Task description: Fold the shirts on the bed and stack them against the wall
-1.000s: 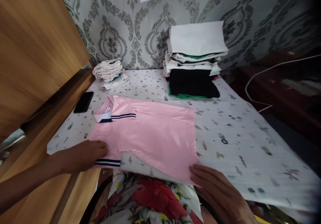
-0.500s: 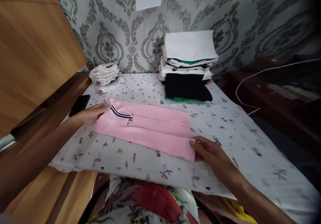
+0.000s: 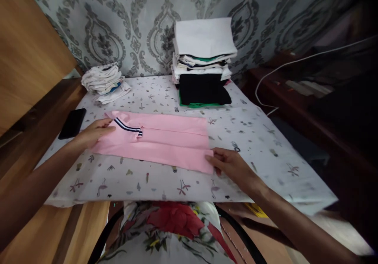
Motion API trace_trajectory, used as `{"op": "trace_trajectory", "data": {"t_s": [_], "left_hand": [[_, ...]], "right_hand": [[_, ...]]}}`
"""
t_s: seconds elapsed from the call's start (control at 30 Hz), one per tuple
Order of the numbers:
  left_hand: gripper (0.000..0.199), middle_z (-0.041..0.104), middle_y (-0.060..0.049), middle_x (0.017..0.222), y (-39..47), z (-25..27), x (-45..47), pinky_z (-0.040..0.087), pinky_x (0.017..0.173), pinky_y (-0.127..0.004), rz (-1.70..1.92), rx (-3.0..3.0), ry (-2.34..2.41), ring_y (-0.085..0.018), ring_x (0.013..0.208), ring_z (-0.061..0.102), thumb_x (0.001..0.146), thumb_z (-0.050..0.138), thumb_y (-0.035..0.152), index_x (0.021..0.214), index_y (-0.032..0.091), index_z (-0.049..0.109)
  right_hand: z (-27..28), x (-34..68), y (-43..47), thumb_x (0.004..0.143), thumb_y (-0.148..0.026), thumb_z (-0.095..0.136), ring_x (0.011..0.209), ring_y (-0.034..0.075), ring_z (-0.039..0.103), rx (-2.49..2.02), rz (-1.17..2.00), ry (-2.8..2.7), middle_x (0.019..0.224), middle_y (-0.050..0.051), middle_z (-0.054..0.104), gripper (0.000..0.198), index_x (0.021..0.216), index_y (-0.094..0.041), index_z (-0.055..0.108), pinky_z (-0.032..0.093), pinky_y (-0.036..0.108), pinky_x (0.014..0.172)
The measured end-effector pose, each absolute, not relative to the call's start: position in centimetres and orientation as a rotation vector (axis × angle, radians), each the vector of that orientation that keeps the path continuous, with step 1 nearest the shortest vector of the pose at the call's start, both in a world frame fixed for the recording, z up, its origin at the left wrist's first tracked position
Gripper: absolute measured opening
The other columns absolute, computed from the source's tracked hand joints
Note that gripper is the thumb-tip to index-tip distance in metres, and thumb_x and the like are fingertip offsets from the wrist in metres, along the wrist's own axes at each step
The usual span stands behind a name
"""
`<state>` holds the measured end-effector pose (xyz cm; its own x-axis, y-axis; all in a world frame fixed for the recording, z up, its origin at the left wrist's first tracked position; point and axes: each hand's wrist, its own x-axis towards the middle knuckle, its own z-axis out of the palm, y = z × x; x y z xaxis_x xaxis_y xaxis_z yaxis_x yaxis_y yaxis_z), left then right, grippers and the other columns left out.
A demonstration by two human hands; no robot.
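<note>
A pink shirt (image 3: 165, 140) with a navy-and-white striped collar band lies on the patterned cloth, its near side folded inward in a long strip. My left hand (image 3: 96, 132) grips its collar end, thumb on top and fingers partly hidden at the fabric. At the opposite end, my right hand (image 3: 232, 163) pinches the near hem corner between thumb and fingers. The shirt lies mostly flat, with small wrinkles beside the collar.
A tall stack of folded clothes (image 3: 203, 39), with a black piece (image 3: 203, 88) low in front, stands at the back. Smaller folded whites (image 3: 103, 80) sit back left, near a black phone (image 3: 72, 123). A white cable (image 3: 260, 82) hangs at right.
My view has shifted, so the whole scene sits further left and higher. Both hands keep their hold on the pink shirt, which looks folded the same way.
</note>
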<state>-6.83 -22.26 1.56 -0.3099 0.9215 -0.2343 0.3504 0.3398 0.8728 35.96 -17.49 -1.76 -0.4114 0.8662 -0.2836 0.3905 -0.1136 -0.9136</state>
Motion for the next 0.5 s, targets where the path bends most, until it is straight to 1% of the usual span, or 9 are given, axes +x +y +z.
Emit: {"op": "trace_trajectory", "data": {"t_s": [0.13,0.23,0.33,0.4,0.5], "left_hand": [[0.057,0.076,-0.006,0.090,-22.0,1.5,-6.9,0.056,0.072,-0.030,0.873,1.139,1.939,-0.029,0.091,0.068,0.053,0.081,0.059,0.092,0.018,0.071],[0.059,0.075,-0.008,0.094,-21.8,1.3,-7.1,0.054,0.063,-0.029,0.879,1.115,2.012,-0.029,0.090,0.067,0.054,0.078,0.059,0.097,0.020,0.070],[0.054,0.074,-0.008,0.099,-21.5,0.9,-7.3,0.054,0.063,-0.032,0.885,1.159,2.065,-0.032,0.097,0.065,0.056,0.075,0.059,0.094,0.021,0.070],[0.051,0.074,-0.007,0.099,-21.3,0.7,-7.4,0.055,0.063,-0.034,0.883,1.203,2.112,-0.035,0.102,0.063,0.055,0.073,0.060,0.089,0.022,0.070],[0.055,0.073,-0.007,0.096,-21.0,0.5,-7.6,0.053,0.061,-0.035,0.834,1.234,2.189,-0.037,0.102,0.063,0.054,0.071,0.065,0.089,0.022,0.071]], "right_hand": [[-1.7,36.1,-17.4,0.069,-0.053,0.071,0.044,0.008,0.041,-1.323,1.607,-1.716,0.051,-0.008,0.042,0.037,0.066,-0.021,0.051,0.032,0.023,0.044],[-2.0,36.2,-17.3,0.071,-0.047,0.068,0.043,0.009,0.042,-1.298,1.632,-1.685,0.052,-0.008,0.045,0.031,0.080,-0.019,0.058,0.032,0.023,0.043],[-2.3,36.3,-17.2,0.075,-0.044,0.063,0.041,0.009,0.042,-1.290,1.646,-1.672,0.051,-0.009,0.047,0.035,0.097,-0.018,0.059,0.031,0.023,0.042],[-2.4,36.3,-17.2,0.077,-0.043,0.061,0.039,0.010,0.043,-1.293,1.624,-1.687,0.050,-0.009,0.046,0.035,0.102,-0.018,0.059,0.031,0.023,0.042],[-2.4,36.2,-17.3,0.079,-0.042,0.058,0.039,0.010,0.044,-1.323,1.555,-1.735,0.051,-0.009,0.046,0.035,0.104,-0.018,0.058,0.032,0.024,0.042]]}}
